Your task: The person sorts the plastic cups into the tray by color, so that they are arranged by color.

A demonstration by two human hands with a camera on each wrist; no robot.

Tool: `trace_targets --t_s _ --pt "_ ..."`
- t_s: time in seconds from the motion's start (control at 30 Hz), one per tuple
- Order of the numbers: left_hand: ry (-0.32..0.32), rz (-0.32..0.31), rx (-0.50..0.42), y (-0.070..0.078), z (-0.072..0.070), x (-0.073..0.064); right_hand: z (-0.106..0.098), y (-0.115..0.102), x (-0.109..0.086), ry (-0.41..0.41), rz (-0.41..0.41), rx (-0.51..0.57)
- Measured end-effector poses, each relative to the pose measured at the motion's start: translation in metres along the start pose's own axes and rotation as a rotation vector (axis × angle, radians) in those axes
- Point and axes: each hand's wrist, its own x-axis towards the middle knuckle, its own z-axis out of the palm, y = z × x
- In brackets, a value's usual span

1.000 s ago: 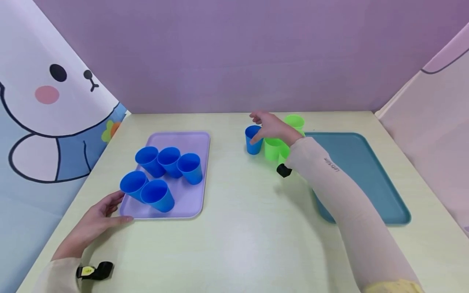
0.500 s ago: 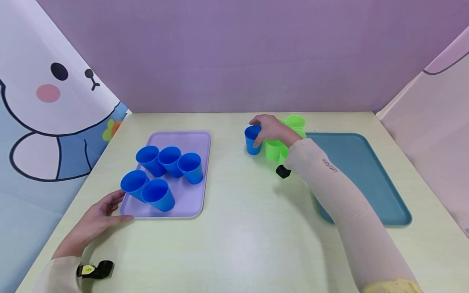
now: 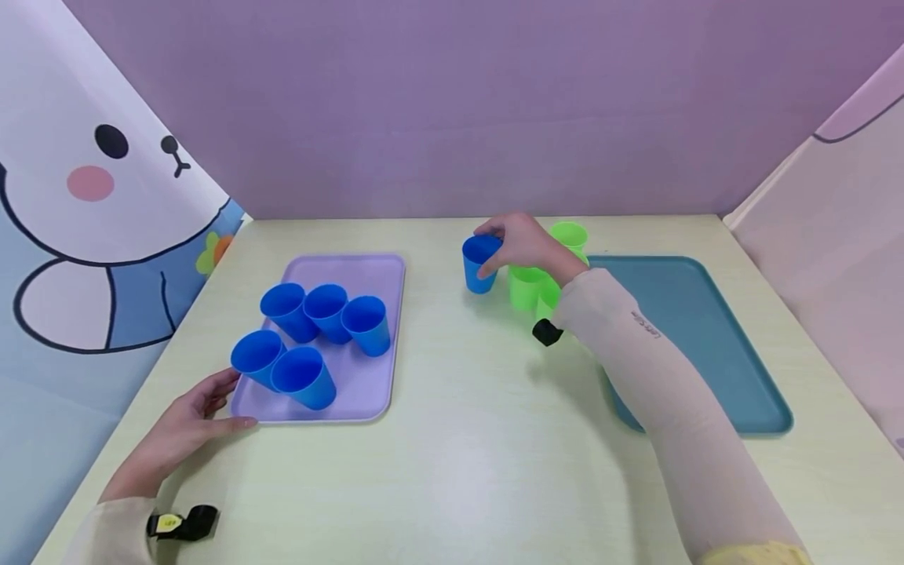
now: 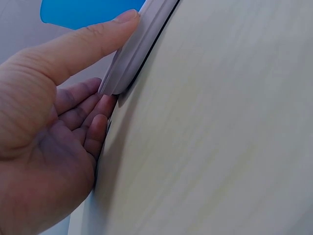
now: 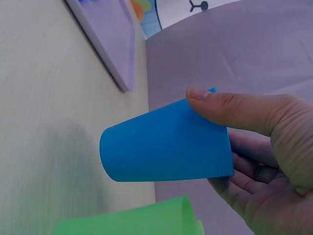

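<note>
My right hand [image 3: 526, 242] pinches a blue cup [image 3: 477, 271] at its rim, with the thumb on the near side and the fingers behind. In the right wrist view the blue cup [image 5: 166, 142] is held clear of the table. Several light green cups [image 3: 526, 290] stand right beside and partly behind that hand. At the left, my left hand [image 3: 187, 424] holds the near-left corner of a purple tray [image 3: 363, 388], its thumb along the rim and its fingers round the side. Several blue cups [image 3: 304, 378] stand upright on this tray.
A teal tray [image 3: 706, 345] lies on the table's right, partly behind the right sleeve. The pale table [image 3: 452, 471] ends at a purple backdrop [image 3: 452, 110]. A printed cartoon cloth [image 3: 78, 259] hangs at the left.
My right hand has closed its thumb and fingers on the blue cup's rim. The cup has risen and shifted slightly left, away from the green cups. My left hand has stayed put.
</note>
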Motion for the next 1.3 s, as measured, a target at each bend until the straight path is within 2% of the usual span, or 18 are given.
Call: trace_targets --t_s 0.3,0.57,0.93,1.3 --pt "0.0 0.001 -0.003 0.001 0.0 0.0 0.006 -0.015 -0.014 0.011 -0.059 0.044" --pt "-0.002 -0.004 0.014 0.0 0.0 0.0 0.018 -0.029 -0.025 -0.015 -0.084 0.055" --pt "-0.001 -0.002 -0.008 0.0 0.001 0.0 0.038 -0.043 -0.034 -0.049 -0.135 0.053" --pt "0.003 0.006 -0.011 -0.002 0.001 0.001 0.063 -0.053 -0.039 -0.1 -0.214 0.109"
